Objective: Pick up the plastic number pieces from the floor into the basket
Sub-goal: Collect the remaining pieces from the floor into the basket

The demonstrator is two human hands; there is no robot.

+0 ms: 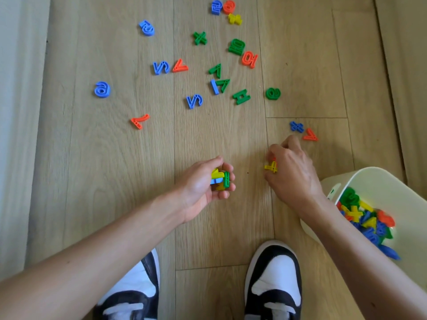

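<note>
My left hand [203, 183] is cupped palm up and holds a small bunch of yellow, green and blue pieces [220, 179]. My right hand [292, 169] curls round a yellow plus-shaped piece [271, 166], with a bit of red showing above it. Several loose number pieces lie on the wooden floor ahead, among them a red 7 [140, 121], a blue 5 [194, 101], a green 8 [273, 93] and a blue sign beside a red 7 [310, 135] just past my right hand. The cream basket [379, 181] at the right holds several coloured pieces.
My two black-and-white shoes [273, 282] stand at the bottom of the view. A pale wall or skirting [20, 112] runs down the left side. A beige fabric edge [406, 65] borders the floor at the right, behind the basket.
</note>
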